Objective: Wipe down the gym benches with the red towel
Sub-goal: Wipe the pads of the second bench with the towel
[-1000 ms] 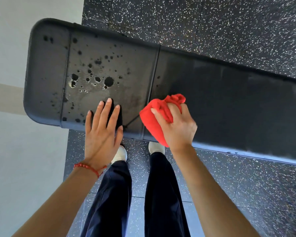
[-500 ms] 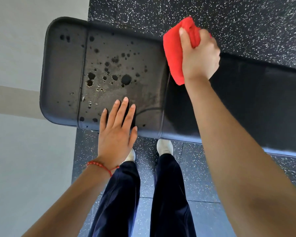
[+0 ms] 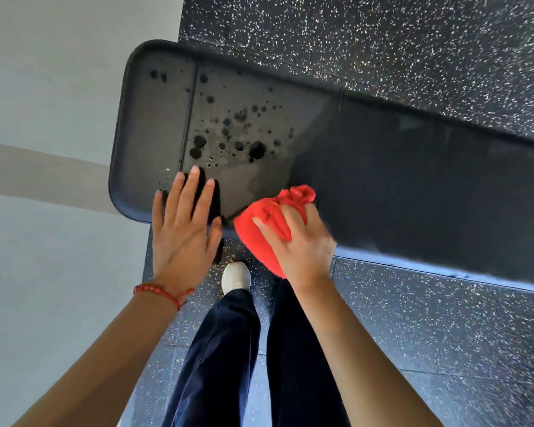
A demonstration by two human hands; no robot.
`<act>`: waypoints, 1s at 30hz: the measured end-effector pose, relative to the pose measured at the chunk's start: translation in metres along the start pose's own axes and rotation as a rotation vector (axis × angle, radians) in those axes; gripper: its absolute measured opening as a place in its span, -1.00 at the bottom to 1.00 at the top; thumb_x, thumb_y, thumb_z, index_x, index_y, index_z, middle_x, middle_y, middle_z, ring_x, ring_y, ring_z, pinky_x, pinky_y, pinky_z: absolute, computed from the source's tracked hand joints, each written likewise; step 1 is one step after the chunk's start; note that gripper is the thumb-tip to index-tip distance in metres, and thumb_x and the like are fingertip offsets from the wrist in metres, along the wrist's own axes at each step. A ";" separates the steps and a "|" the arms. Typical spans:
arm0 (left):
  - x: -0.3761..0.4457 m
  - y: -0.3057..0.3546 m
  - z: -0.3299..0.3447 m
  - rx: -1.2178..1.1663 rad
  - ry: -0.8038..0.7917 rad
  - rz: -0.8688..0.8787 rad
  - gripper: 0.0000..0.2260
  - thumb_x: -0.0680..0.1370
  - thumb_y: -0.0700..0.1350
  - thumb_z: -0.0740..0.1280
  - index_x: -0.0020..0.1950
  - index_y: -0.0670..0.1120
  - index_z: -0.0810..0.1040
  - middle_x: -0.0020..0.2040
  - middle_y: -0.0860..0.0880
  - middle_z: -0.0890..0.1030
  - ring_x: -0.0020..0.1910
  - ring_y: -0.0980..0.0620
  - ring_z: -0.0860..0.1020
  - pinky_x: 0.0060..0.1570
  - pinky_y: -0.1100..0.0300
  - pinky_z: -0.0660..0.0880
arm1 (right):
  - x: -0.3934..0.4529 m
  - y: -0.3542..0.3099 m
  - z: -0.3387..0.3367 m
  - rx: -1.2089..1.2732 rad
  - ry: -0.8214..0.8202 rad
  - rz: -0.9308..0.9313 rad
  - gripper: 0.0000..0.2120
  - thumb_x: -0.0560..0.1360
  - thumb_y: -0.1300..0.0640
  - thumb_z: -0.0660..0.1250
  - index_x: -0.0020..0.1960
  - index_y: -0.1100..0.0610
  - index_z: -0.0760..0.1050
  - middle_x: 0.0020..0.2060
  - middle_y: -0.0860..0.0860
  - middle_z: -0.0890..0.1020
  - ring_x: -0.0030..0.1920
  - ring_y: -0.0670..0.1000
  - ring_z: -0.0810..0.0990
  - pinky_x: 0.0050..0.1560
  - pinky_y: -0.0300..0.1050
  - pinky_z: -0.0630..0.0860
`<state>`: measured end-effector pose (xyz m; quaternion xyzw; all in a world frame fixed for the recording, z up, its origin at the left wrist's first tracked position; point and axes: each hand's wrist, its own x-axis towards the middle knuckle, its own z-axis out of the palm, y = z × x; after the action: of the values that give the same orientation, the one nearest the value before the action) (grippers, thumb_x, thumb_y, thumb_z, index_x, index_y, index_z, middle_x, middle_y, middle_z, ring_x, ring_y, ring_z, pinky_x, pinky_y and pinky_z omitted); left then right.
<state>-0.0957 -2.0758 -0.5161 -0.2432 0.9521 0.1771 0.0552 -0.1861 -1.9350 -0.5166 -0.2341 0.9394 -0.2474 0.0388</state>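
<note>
Two hands meet the black gym bench (image 3: pixel 383 167) at its near edge. The left hand (image 3: pixel 182 238) lies flat, fingers spread, gripping nothing, beside dark droplets (image 3: pixel 228 140) on the pad. Just to its right, the right hand (image 3: pixel 302 245) clutches the bunched red towel (image 3: pixel 269 223), pressing it against the bench's near edge.

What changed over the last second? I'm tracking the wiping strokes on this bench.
The right hand, gripping the red towel throughout, swept from the near edge of the bench to its far edge, then back to the near edge by the seam. The left hand stayed flat on the near edge, and the dark droplets remain unwiped.
</note>
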 end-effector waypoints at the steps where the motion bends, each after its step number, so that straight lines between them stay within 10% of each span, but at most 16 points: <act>1: 0.000 -0.003 0.000 -0.003 -0.004 -0.008 -0.54 0.51 -0.08 0.14 0.39 -0.21 0.36 0.43 -0.22 0.29 0.41 -0.23 0.25 0.33 -0.23 0.15 | 0.006 0.000 0.001 -0.018 0.014 -0.013 -0.63 0.36 -0.21 0.28 -0.25 0.10 0.60 -0.30 0.09 0.59 -0.40 0.08 0.58 -0.53 -0.20 0.43; 11: 0.003 -0.003 0.002 -0.024 -0.042 -0.045 -0.54 0.53 -0.05 0.10 0.38 -0.22 0.36 0.42 -0.24 0.31 0.41 -0.26 0.24 0.32 -0.27 0.17 | 0.136 -0.014 0.017 -0.017 0.031 0.130 -0.58 0.40 -0.27 0.28 0.07 0.02 0.56 0.11 0.06 0.57 -0.06 0.17 0.58 -0.17 -0.04 0.45; 30: 0.008 -0.024 -0.007 -0.065 0.033 -0.044 -0.56 0.52 -0.11 0.12 0.37 -0.22 0.38 0.41 -0.20 0.34 0.40 -0.16 0.27 0.31 -0.11 0.19 | 0.038 -0.028 0.028 0.065 -0.072 -0.171 -0.64 0.39 -0.20 0.31 -0.17 0.10 0.59 -0.25 0.12 0.60 -0.33 0.13 0.59 -0.42 -0.14 0.48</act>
<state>-0.0914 -2.1021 -0.5188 -0.2686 0.9411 0.2025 0.0354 -0.2033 -1.9862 -0.5261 -0.3208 0.9055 -0.2715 0.0588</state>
